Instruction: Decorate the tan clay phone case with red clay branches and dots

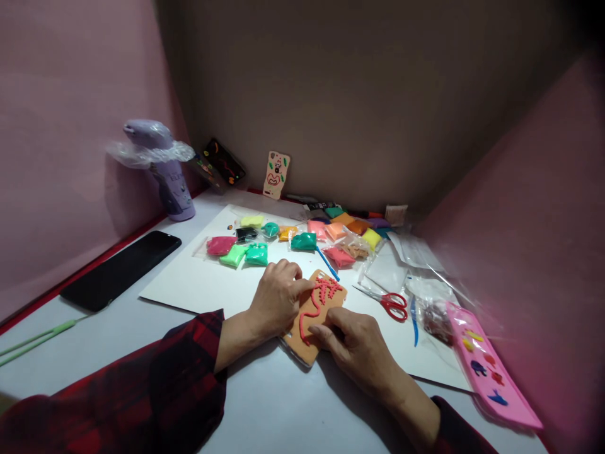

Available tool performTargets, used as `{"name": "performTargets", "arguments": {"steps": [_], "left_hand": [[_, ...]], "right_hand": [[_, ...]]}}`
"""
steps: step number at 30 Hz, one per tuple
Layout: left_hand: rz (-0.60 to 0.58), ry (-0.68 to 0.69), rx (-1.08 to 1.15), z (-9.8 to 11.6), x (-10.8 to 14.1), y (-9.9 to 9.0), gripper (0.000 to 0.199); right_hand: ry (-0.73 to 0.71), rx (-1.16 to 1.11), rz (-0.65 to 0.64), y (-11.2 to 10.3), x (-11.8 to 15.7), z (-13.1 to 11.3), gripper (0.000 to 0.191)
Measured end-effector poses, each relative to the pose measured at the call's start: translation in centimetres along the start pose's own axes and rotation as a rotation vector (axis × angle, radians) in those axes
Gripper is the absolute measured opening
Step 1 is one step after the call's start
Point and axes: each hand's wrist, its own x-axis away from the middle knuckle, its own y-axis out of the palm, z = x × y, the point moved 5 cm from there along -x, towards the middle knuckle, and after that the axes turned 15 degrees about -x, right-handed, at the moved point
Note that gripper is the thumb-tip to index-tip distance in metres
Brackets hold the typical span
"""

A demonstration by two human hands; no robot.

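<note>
1. On my remote feed the pale table [265, 410] spread widest, with a white board [184, 271] lying on it
2. Along the board's right end lay a pink tray [513, 413] bearing small coloured pieces, well apart from the work, so I saw little risk there
3. The left hand [278, 293] and right hand [357, 337] were apart from each other, one at either side of a phone case [307, 301]; the view was too coarse for me to tell whether either truly gripped an edge
4. The case lay across the board's near edge, its lower end out over the table, so I judged that uneven pressure could rock or skid it
5. Coloured packets [258, 253] lay just beyond the left hand; a forward sweep of its knuckles could shove them
6. The scissors [394, 307] lay to the right, points just beside the case, where a sideways slip could meet them
7. Past the top corner, a blue stick [328, 263] could be knocked by a forward nudge
8. The red strand [317, 305] curved down the orange face from a branching tuft [328, 290], a left finger by its top and the right thumb at its lower end; it looked soft, so heavy pressing could flatten it and a sideways drag could pull it askew
</note>
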Motion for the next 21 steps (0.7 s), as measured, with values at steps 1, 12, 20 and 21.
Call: {"name": "performTargets", "arguments": {"steps": [1,12,20,21], "left_hand": [[-0.002,0.001,0.002,0.0,0.0,0.0,0.023],[-0.051,-0.152,0.155,-0.6,-0.8,0.0,0.016],[-0.117,-0.187,0.182,-0.8,-1.4,0.6,0.009],[-0.118,-0.185,0.178,-0.7,-1.4,0.6,0.009]], "right_hand": [[0.000,0.000,0.000,0.0,0.0,0.0,0.035],[0.019,-0.002,-0.011,-0.1,0.1,-0.3,0.035],[0.004,0.012,-0.010,-0.2,0.0,-0.4,0.034],[0.002,0.014,-0.011,-0.2,0.0,-0.5,0.034]]}}
